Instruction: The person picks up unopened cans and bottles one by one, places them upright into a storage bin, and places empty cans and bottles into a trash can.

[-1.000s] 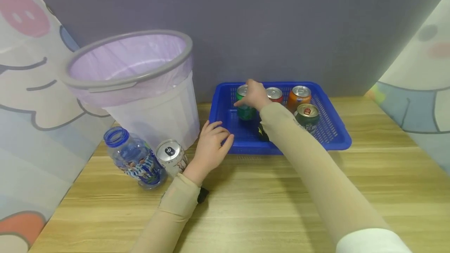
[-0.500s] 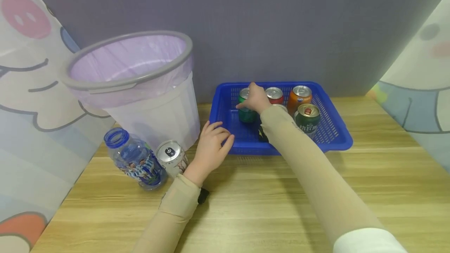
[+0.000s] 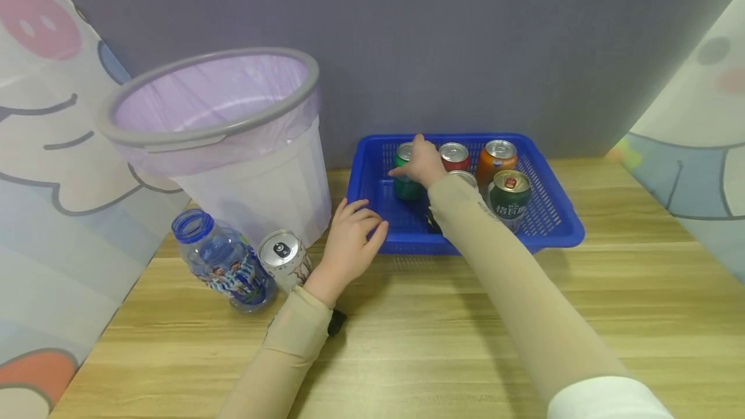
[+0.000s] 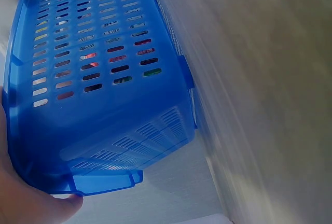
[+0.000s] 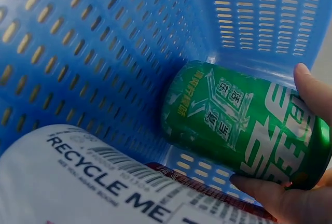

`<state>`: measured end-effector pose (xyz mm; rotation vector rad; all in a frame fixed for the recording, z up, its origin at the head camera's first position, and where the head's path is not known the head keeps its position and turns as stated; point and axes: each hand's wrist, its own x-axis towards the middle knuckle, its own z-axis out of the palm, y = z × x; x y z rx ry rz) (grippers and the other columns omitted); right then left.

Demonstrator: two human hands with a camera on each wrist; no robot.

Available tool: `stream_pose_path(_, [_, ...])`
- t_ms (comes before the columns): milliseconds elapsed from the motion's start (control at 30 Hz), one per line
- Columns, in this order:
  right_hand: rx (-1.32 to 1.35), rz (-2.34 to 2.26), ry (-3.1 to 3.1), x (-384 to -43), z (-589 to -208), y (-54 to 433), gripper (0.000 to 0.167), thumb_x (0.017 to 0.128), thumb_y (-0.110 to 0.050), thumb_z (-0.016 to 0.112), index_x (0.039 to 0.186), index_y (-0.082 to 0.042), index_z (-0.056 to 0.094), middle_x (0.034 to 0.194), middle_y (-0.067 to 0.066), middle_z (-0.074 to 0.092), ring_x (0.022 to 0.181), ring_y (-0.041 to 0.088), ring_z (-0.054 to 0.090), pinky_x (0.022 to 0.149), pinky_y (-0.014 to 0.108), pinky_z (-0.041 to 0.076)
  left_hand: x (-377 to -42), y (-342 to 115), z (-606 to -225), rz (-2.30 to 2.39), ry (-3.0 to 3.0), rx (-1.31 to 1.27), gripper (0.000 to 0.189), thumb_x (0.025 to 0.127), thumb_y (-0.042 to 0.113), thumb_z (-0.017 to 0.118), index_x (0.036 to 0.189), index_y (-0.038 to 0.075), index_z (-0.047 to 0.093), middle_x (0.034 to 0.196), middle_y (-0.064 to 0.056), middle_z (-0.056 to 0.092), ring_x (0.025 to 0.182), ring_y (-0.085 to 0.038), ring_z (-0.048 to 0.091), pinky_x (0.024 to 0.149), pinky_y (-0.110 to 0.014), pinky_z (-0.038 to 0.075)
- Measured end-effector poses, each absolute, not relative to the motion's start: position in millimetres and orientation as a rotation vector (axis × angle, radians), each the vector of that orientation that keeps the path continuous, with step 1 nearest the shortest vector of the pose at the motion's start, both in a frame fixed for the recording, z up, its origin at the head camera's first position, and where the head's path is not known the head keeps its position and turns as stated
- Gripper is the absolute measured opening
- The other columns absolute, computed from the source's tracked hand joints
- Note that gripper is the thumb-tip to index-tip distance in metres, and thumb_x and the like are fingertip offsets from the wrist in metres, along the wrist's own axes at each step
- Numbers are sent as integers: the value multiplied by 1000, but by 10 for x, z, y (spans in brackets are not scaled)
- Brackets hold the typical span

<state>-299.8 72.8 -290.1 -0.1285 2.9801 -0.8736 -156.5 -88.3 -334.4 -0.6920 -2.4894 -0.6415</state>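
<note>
In the blue basket (image 3: 372, 202), my right hand (image 3: 423, 161) grips a green drink can (image 3: 409, 190) near its top. The right wrist view shows thumb and fingers on opposite sides of this can (image 5: 223, 115), its base close to the basket's slotted wall. A white can (image 5: 98, 177) printed "RECYCLE ME" lies alongside in that view, a dark red can (image 5: 207, 195) partly behind it. My left hand (image 3: 349, 241) rests at the basket's near left corner, fingers loosely spread; in the left wrist view its fingertip (image 4: 75, 201) touches the rim.
Red (image 3: 454, 159), orange (image 3: 497, 159) and dark green (image 3: 509, 198) cans stand in the basket. Left of it, a tall bin (image 3: 262, 180) with a purple liner stands behind a clear blue-necked bottle (image 3: 227, 264) and a white can (image 3: 288, 264). All are on a wooden table (image 3: 431, 354).
My right hand and the green can have shifted very slightly to the right. A silver can top beside my right wrist shows now. My left hand stays in place.
</note>
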Motion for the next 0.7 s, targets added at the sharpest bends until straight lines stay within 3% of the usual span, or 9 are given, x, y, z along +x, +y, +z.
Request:
stream_pose_path(300, [-159,-781,2975,-2944,-2829,744,101,80,-35,75,147,7,12,145,29,34,133,40,38,109,46,36,-1562,-880,-3340,-644,-2486,-696,29,94,22,52,89,4,74,95,-8,72,118,-31,55,110,-58,28])
stream_pose_path(533, [-201,-696,2972,-2887,-2656,743,91,80,-27,74,144,7,20,135,28,46,123,40,48,102,47,43,-1572,-892,-3327,-652,-2492,-684,28,94,22,52,89,4,74,96,-8,72,119,-31,55,111,-57,27])
stream_pose_path(700, [-199,-623,2962,-2856,-2601,757,90,81,-23,73,145,6,18,136,28,45,124,39,48,101,46,44,-1589,-885,-3331,-656,-2494,-687,29,94,22,52,88,4,74,96,-8,72,119,-32,55,111,-57,27])
